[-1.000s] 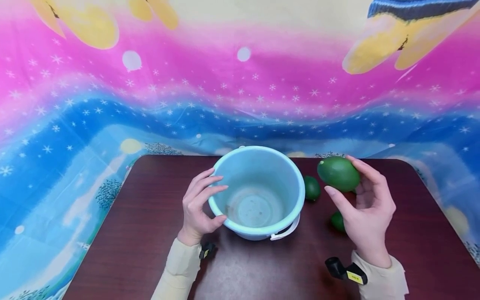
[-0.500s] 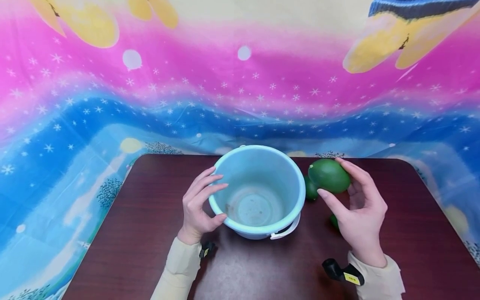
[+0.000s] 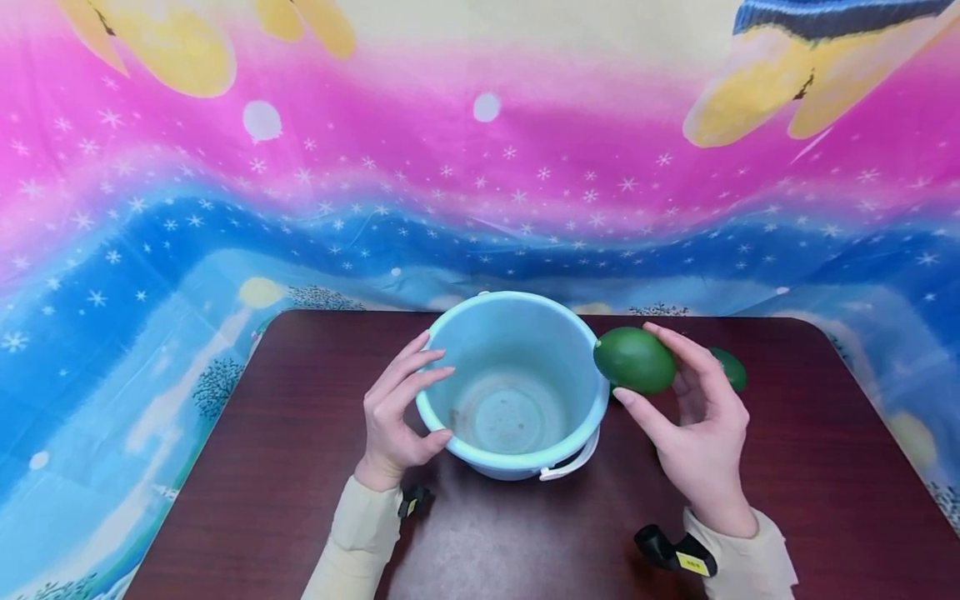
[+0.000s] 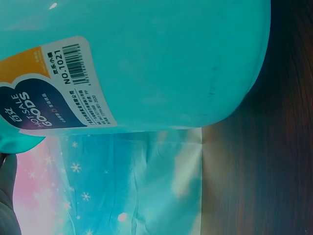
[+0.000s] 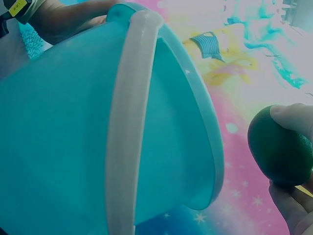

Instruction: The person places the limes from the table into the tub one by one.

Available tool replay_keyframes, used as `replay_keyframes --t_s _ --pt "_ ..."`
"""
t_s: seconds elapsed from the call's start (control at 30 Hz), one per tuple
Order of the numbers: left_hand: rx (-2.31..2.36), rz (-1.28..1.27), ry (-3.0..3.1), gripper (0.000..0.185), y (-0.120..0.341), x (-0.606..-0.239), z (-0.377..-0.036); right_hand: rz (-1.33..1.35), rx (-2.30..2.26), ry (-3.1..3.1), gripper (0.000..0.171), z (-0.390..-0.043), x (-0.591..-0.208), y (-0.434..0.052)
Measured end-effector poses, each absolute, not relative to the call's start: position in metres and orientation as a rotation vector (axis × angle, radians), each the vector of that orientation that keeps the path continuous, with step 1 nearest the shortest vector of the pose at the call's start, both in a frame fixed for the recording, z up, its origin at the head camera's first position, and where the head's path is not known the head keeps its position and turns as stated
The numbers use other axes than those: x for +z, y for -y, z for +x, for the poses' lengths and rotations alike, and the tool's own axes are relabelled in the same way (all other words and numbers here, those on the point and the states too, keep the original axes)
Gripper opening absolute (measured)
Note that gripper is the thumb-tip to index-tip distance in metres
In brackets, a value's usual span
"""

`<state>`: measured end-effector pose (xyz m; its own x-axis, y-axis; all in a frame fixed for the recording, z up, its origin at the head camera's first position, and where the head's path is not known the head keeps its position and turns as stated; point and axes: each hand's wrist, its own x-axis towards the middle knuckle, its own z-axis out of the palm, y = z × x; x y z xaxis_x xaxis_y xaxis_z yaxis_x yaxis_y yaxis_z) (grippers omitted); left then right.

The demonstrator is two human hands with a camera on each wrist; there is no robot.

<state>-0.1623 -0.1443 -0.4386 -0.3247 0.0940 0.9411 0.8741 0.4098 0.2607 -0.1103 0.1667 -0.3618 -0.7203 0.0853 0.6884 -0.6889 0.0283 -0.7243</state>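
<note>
A light blue bucket stands upright on the table, its white handle hanging down on the near right side. At its left rim my left hand grips the bucket, fingertips over the edge and thumb at the front. In my right hand a dark green lime is pinched between thumb and fingers. The lime is held above the table, its stem end overlapping the bucket's right rim in the head view. The right wrist view shows the same lime out beyond the bucket's mouth.
Another green lime lies behind my right hand, partly covered by it. The dark brown wooden table has a patterned pink and blue cloth hanging behind it. A printed label is stuck on the bucket's side.
My right hand has carried the lime leftward and slightly down to the bucket's right rim. It now covers limes seen earlier on the table. The left hand and bucket have not moved.
</note>
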Motion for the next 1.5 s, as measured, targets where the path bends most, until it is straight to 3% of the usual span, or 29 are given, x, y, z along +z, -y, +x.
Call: replay_keyframes --t_s 1.5 --pt "-1.042 -0.838 1.714 0.069 0.143 -0.438 -0.162 0.831 1.799 1.778 0.062 -0.107 -0.370 -0.143"
